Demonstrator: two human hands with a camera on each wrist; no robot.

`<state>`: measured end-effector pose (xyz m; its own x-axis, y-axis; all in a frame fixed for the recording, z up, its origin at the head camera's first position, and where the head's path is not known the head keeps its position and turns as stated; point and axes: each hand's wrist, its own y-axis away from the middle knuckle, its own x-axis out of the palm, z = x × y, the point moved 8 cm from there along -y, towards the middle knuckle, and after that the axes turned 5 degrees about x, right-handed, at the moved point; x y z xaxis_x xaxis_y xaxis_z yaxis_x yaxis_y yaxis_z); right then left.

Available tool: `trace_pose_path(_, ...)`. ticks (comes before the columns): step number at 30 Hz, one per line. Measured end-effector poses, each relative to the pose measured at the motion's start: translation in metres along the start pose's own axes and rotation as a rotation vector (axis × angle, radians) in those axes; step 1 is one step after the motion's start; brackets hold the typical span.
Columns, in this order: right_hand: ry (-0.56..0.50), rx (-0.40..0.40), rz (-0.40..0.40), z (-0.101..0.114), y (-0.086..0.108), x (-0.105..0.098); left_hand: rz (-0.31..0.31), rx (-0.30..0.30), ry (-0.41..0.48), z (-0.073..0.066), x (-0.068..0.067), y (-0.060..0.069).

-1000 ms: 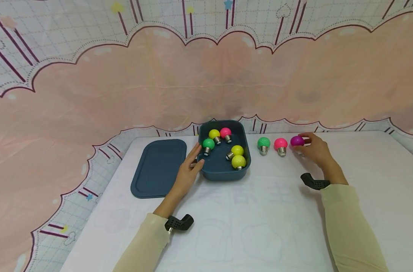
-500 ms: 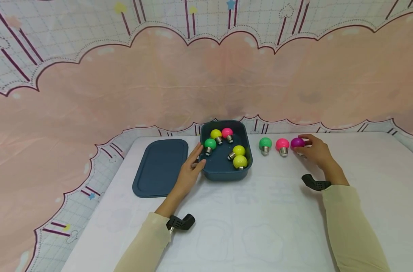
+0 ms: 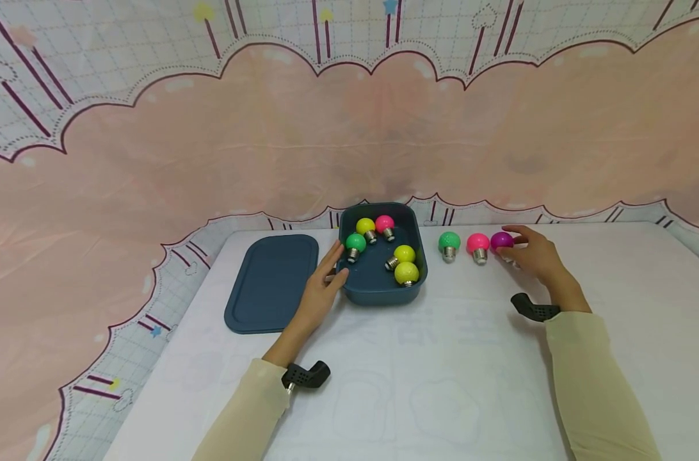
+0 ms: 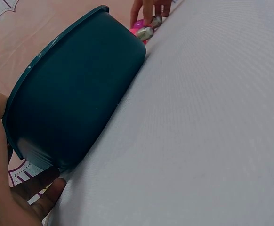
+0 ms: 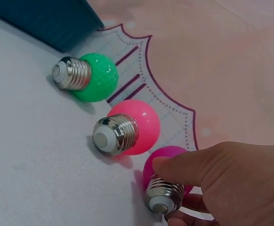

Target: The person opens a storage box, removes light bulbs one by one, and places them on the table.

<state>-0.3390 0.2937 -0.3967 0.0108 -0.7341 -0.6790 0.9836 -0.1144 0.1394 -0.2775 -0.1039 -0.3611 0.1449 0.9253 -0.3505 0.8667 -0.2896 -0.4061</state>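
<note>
Right-hand grip: right hand (image 3: 536, 256) pinches purple bulb (image 3: 502, 239), thumb laid across the globe, other fingers on the far side.
Purple bulb: at the right end of a row of three, metal base facing the person; contact with the table (image 3: 418, 384) cannot be confirmed.
Row: pink bulb (image 3: 478, 244) just beside the purple one; green bulb (image 3: 449, 242) farther left, apart from the pink, nearest the box (image 3: 384, 296).
Left-hand grip: left hand (image 3: 317, 291) rests against the left side of the box, fingers extended, thumb at the near corner.
Box contents: three yellow bulbs (image 3: 406, 273), one boxed pink bulb (image 3: 385, 223), one boxed green bulb (image 3: 356, 242).
Lid: flat blue lid (image 3: 269, 285) lies left of the box.
</note>
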Motion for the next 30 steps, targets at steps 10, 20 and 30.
trace_pose_path(10, 0.026, 0.004, -0.027, -0.0013, 0.0015, -0.0044, 0.003, 0.010, -0.005, -0.0005, 0.0001, -0.0005)
trace_pose_path(20, 0.025, 0.021, -0.011, -0.0026, -0.0003, -0.0042, 0.004, -0.001, -0.010, -0.0003, -0.0002, -0.0001)
trace_pose_path(30, 0.057, 0.001, -0.012, 0.0001, -0.0006, -0.0029, 0.011, 0.002, -0.016, -0.0002, 0.0000, 0.0001)
